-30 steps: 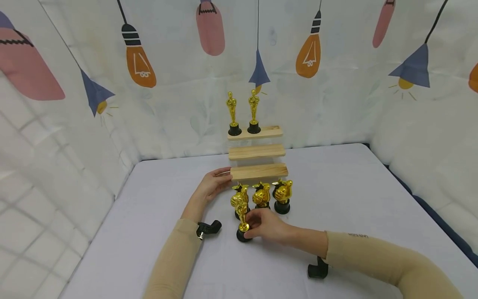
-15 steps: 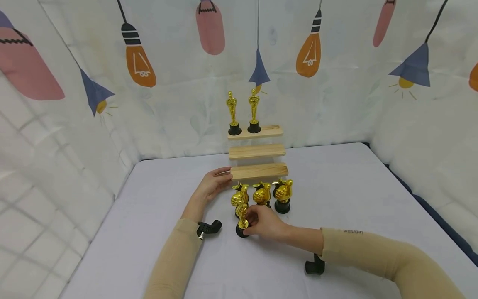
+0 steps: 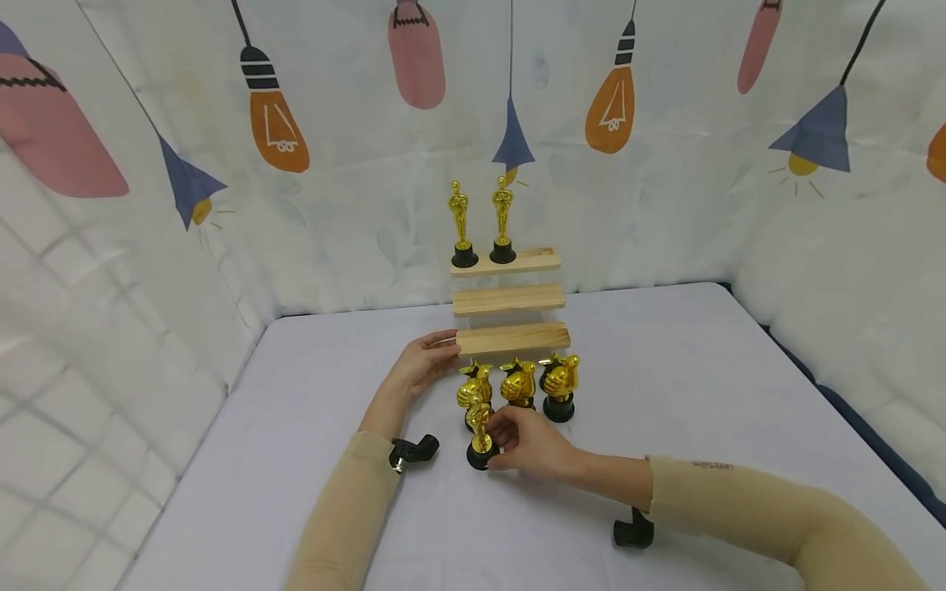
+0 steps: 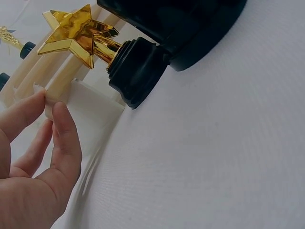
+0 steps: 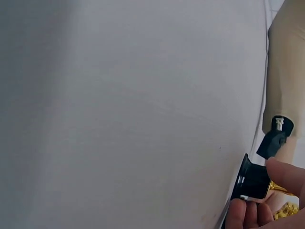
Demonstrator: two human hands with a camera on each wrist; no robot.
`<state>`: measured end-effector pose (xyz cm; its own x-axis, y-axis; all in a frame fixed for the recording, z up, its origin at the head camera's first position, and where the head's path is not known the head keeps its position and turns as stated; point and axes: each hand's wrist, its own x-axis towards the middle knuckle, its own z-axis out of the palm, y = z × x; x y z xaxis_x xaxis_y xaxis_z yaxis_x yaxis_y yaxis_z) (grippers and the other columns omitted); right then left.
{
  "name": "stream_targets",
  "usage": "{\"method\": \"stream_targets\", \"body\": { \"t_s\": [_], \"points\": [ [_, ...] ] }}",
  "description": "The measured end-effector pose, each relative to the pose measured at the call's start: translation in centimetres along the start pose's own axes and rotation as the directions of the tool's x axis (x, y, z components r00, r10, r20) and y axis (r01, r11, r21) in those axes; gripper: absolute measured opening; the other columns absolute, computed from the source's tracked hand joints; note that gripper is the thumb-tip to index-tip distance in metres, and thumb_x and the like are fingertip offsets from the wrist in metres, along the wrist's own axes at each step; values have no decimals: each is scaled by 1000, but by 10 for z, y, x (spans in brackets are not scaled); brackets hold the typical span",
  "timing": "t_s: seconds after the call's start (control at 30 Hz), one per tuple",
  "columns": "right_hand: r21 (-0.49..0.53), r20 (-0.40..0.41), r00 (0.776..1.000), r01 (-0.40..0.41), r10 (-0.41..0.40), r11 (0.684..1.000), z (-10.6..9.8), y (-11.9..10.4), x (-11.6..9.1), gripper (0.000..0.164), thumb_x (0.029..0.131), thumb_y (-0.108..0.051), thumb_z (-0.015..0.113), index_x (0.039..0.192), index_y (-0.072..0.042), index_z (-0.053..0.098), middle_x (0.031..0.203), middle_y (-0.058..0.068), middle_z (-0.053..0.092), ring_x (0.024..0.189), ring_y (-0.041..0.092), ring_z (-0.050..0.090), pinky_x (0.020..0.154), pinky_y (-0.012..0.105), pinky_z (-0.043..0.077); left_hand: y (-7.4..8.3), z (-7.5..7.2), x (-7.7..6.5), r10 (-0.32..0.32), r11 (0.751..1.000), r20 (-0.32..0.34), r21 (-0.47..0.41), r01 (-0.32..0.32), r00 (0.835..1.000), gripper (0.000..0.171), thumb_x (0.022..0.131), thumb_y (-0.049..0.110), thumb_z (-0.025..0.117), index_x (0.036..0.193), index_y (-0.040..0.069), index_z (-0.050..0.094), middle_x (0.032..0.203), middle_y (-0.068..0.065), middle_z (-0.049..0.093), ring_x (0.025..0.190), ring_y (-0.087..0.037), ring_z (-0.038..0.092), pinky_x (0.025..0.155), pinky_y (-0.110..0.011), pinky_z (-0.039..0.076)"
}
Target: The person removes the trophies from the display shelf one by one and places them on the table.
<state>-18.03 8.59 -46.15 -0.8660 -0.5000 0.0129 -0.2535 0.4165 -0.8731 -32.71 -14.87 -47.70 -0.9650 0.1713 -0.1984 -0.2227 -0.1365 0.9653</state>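
My left hand (image 3: pixel 421 365) pinches the left end of the lowest wooden shelf (image 3: pixel 513 338); in the left wrist view its thumb and fingertips (image 4: pixel 61 110) meet at the board's end. On the table, my right hand (image 3: pixel 535 443) holds a small gold trophy (image 3: pixel 480 423) from its right side. The right wrist view has the thumb and fingers about its black round base (image 5: pixel 252 179). Just behind it stand three gold trophies shaped like hands with stars: a left one (image 3: pixel 473 390), partly hidden, a middle one (image 3: pixel 517 384) and a right one (image 3: pixel 559 386).
Two gold figure statuettes, one left (image 3: pixel 460 217) and one right (image 3: pixel 502 213), stand on the top wooden shelf (image 3: pixel 535 260). Below it is the middle shelf (image 3: pixel 510 300). A white cloth (image 3: pixel 665 369) covers the table, with printed curtains behind and at the sides.
The small trophy has shifted slightly away from me, towards the row. My right hand moved with it, then drew a little to the right. My left hand has stayed at the shelf.
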Motion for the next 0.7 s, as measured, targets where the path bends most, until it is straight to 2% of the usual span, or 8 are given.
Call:
{"method": "stream_targets", "body": {
  "t_s": [0.43,0.57,0.7],
  "points": [
    [-27,14,999,52,-52,998,-13,-1,-20,42,79,-6,89,112,-2,65,104,5,67,97,21,64,83,30,57,-2,0,2,8,1000,5,7,-9,1000,51,98,0,69,146,-1,53,137,-20,57,103,-18,67,86,-28,58],
    [-22,22,998,57,-56,998,-18,-3,-25,35,81,-4,87,109,-3,67,102,5,68,95,20,64,83,28,57,-2,0,2,9,1000,3,11,-9,1000,51,98,0,69,146,-2,53,135,-19,58,103,-18,67,86,-28,58],
    [-23,18,995,95,-95,995,-23,-7,-29,26,82,0,84,103,-3,68,98,7,69,90,17,64,78,28,58,-1,0,1,7,1000,3,8,-7,1000,50,97,0,69,145,-2,54,134,-18,59,102,-17,67,85,-28,58]
  ]
}}
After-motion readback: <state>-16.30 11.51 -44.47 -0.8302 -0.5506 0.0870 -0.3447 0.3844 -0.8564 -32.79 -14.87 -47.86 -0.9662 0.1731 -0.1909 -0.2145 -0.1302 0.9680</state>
